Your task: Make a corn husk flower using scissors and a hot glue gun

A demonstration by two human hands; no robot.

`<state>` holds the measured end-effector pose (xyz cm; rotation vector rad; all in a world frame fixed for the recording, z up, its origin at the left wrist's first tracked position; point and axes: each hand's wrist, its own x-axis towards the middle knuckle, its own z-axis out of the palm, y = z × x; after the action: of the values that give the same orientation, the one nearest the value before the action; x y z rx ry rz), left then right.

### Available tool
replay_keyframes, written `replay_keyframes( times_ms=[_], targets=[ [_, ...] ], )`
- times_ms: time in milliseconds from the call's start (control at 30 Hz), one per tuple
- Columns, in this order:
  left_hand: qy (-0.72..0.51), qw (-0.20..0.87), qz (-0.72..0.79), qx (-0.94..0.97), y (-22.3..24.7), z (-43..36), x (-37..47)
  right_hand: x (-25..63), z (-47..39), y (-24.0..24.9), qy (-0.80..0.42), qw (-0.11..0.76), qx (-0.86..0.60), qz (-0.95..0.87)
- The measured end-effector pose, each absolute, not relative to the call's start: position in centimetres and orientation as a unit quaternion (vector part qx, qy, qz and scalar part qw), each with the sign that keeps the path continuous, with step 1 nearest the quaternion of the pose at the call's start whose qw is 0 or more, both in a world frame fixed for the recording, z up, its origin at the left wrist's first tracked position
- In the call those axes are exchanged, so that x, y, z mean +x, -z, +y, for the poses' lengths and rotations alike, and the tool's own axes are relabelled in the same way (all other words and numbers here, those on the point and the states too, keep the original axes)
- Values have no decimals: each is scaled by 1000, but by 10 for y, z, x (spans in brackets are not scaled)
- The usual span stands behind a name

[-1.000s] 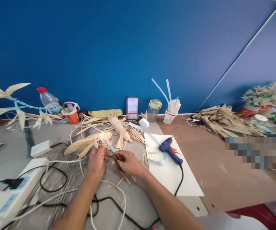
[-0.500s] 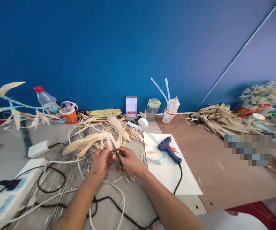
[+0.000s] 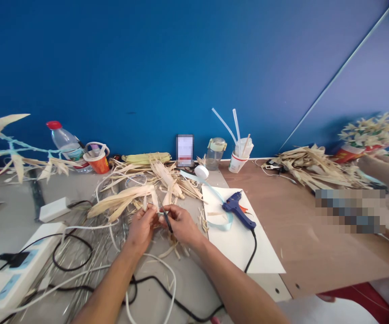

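Observation:
My left hand (image 3: 141, 226) pinches a pale strip of corn husk (image 3: 154, 197) between thumb and fingers. Close beside it, my right hand (image 3: 181, 223) is closed around a pair of black scissors (image 3: 167, 220), whose blades point up and away next to the strip. Where the blades meet the husk is too small to make out. Just beyond both hands lies a heap of dry corn husks (image 3: 120, 200), and small trimmings are scattered under my right hand.
A blue glue gun (image 3: 238, 211) rests on white paper (image 3: 265, 256) to the right. A power strip (image 3: 19, 270) and looping cables occupy the left. A phone (image 3: 185, 150), a glass jar (image 3: 215, 153) and cups line the wall. Another person's hand (image 3: 383, 168) is at far right.
My hands stay nearly in place, with the scissors and husk strip shifting only slightly. At far right, the other person's hand has moved left, toward the potted husk flowers.

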<state>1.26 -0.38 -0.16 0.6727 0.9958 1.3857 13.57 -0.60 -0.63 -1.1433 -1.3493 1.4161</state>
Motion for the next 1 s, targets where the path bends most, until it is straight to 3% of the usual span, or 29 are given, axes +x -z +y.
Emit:
replay_keyframes(
  times_ms=[100, 367, 633, 1000],
  targets=[
    [-604, 607, 427, 293, 1, -3, 13, 138, -4, 4, -569, 443, -468, -511],
    [-536, 647, 410, 356, 9, -4, 7, 154, 10, -3, -565, 590, -407, -409],
    [-440, 615, 446, 479, 16, -7, 5, 166, 12, -11, -570, 528, -451, -439],
    [-524, 607, 429, 415, 16, -3, 8, 160, 9, -9, -603, 538, -418, -416]
  ],
)
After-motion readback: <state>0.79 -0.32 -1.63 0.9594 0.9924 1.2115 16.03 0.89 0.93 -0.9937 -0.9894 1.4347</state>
